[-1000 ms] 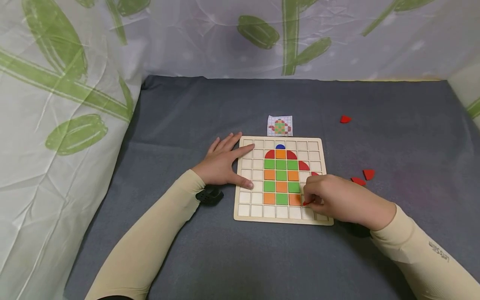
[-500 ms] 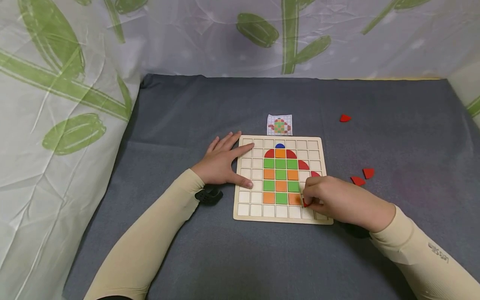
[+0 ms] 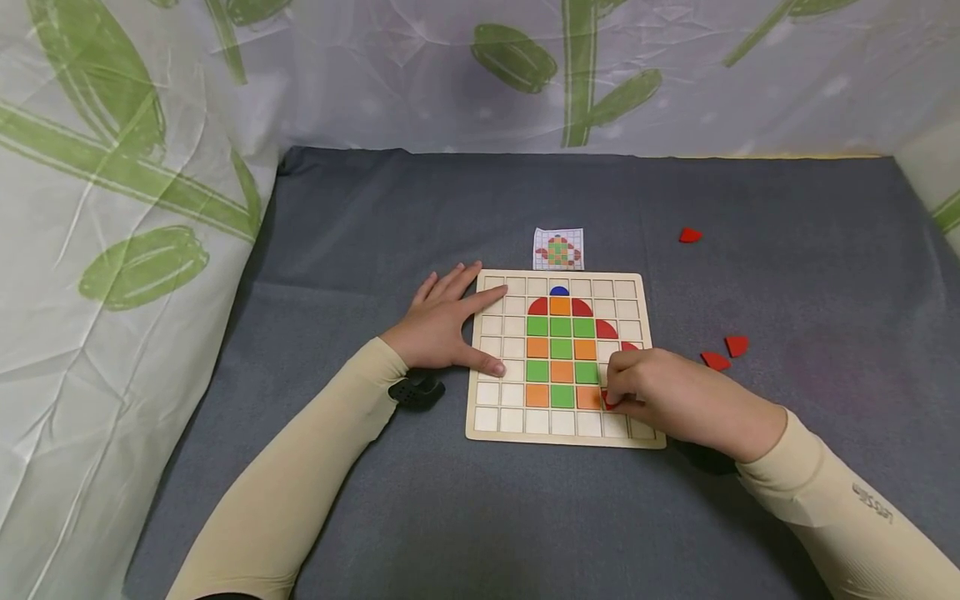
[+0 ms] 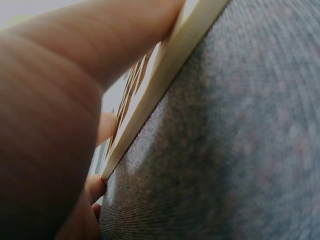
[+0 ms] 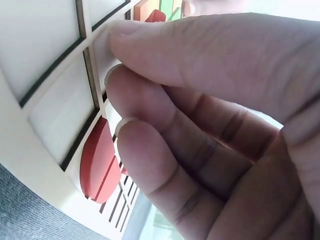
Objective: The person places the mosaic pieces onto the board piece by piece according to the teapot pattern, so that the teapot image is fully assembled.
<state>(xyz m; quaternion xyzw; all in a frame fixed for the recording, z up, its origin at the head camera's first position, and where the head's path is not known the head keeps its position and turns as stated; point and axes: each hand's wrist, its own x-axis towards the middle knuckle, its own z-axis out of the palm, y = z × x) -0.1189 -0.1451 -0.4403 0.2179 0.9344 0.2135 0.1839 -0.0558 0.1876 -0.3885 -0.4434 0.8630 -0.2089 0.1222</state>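
Note:
A wooden grid board (image 3: 500,423) lies on the cloth, with green and orange square tiles, a blue half-round and several red rounded tiles set in it. My left hand (image 3: 446,325) rests spread on its left edge, thumb and index finger over the cells. Over the lower right part, my right hand (image 3: 675,396) pinches a small red tile (image 3: 608,401) beside the bottom orange square. Its far tip shows past the thumb in the right wrist view, where another red tile (image 5: 100,165) sits near the board's edge. My right hand hides several cells in the head view.
A small printed pattern card (image 3: 558,249) lies just behind the board. Two loose red tiles (image 3: 737,346) are right of it, and another red tile (image 3: 691,235) lies farther back. A leaf-patterned curtain (image 3: 450,75) hangs behind and at the left.
The pinched red tile has shifted slightly left and turned against the orange square. My left hand stays in place on the board.

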